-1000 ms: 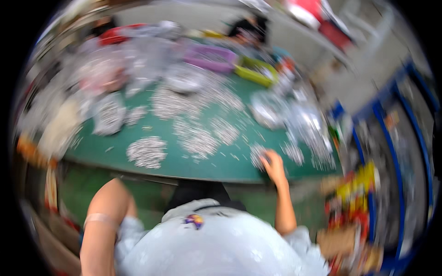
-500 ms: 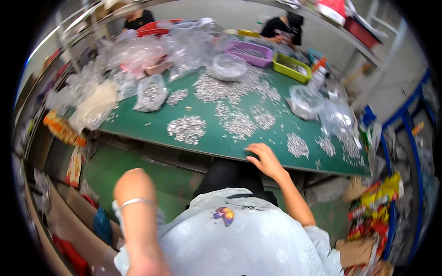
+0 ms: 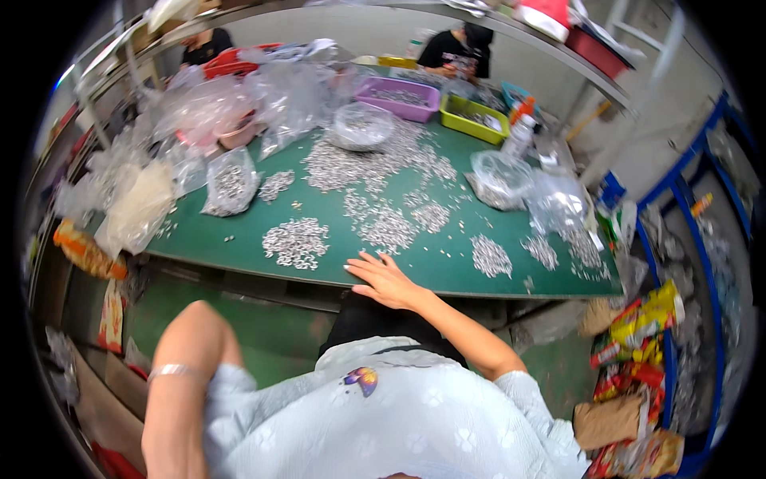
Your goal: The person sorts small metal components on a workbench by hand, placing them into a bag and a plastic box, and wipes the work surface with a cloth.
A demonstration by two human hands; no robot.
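My right hand (image 3: pixel 385 281) lies at the near edge of the green table (image 3: pixel 471 219), palm down with its fingers stretched out and a little apart. It holds nothing that I can see. Just beyond its fingertips is a heap of small silvery metal pieces (image 3: pixel 387 231), and another silvery heap (image 3: pixel 295 243) lies to its left. My left arm (image 3: pixel 179 383) is bent, elbow forward, with a bracelet (image 3: pixel 172 370) on it; the forearm runs out at the lower edge, so my left hand is hidden from view.
Farther back stand a purple basket (image 3: pixel 427 102) and a yellow-green basket (image 3: pixel 471 128). Clear plastic bags (image 3: pixel 295 100) crowd the table's left, with a bagged lot of pieces (image 3: pixel 231 184). A person (image 3: pixel 456 56) works across the table. Blue shelving (image 3: pixel 686 207) stands at right.
My right hand has moved left along the table edge, its fingers now more stretched out. The left forearm has swung left and its far end has left the view. The whole view has shifted slightly.
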